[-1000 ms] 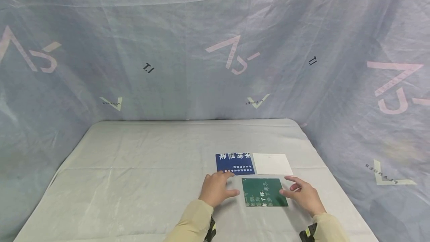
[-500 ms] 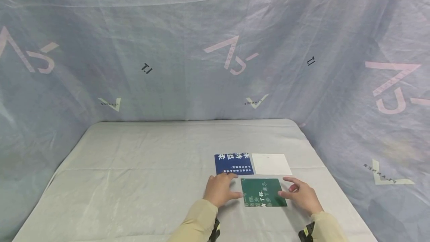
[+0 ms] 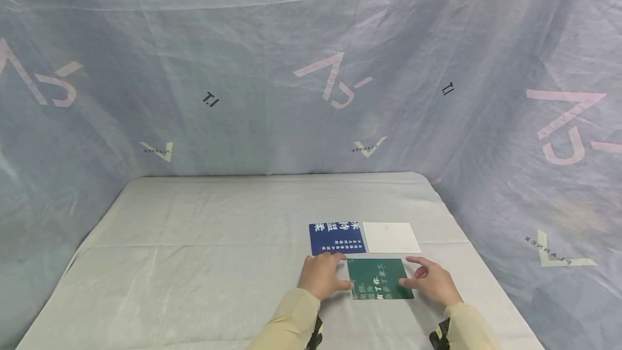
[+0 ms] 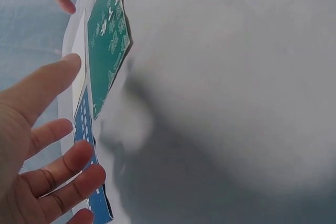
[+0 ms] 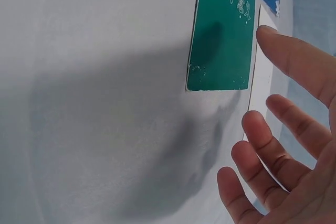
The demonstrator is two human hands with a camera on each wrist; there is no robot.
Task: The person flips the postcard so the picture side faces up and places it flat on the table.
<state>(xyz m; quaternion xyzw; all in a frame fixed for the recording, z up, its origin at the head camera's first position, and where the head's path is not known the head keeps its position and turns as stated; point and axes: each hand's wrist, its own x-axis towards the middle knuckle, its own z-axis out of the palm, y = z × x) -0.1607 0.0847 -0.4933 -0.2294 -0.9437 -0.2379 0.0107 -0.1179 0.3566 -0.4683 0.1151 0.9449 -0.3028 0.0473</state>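
A green card [image 3: 376,274] with pale lettering lies flat on the table, between my two hands. My left hand [image 3: 320,275] is at its left edge, fingers loosely spread and holding nothing; in the left wrist view its thumb [image 4: 52,80] stands apart from the fingers. At the card's right side, my right hand [image 3: 434,284] hovers with relaxed fingers and nothing in its grasp. The right wrist view shows that hand's thumb [image 5: 296,59] near the green card [image 5: 226,51]. Behind lie a blue card [image 3: 337,237] with white characters and a blank white card [image 3: 391,237], side by side.
The table [image 3: 194,263] wears a pale grey cloth. Grey-blue fabric [image 3: 267,69] printed with letters hangs behind it and along both sides.
My left hand has shifted right, closer to the green card's left edge. The right hand stays nearly where it was. All three cards lie as before.
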